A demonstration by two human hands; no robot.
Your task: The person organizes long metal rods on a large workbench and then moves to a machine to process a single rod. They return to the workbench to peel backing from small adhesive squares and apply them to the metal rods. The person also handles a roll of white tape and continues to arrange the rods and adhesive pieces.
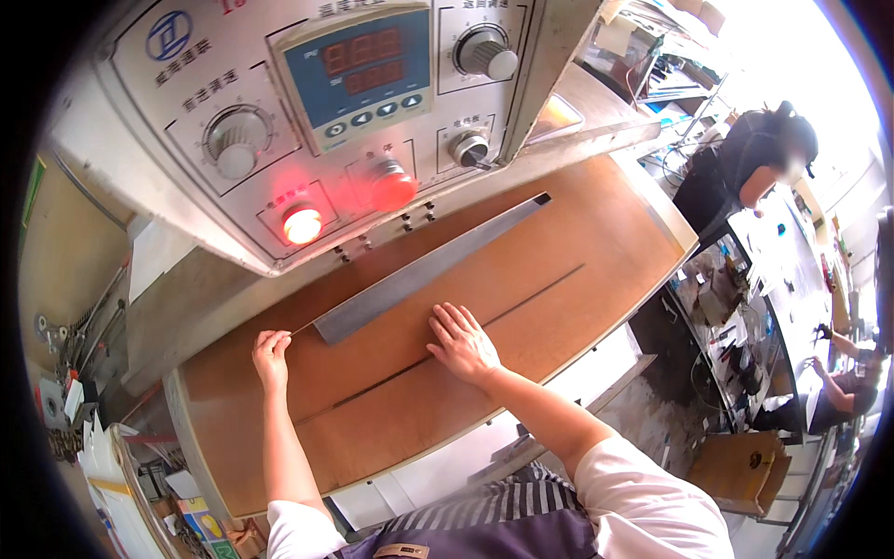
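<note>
Grey bar (pixel 430 272) is laid on the brown counter (pixel 596 228); by its left end, a thin strip (pixel 301 329) is pinched in the left hand (pixel 271 358); the right hand (pixel 465 346) is spread flat, unladen.

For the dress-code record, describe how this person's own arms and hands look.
The left hand and right hand are ungloved. The forearms are bare too, up to plain white short sleeves; no cables or markings show on them.
</note>
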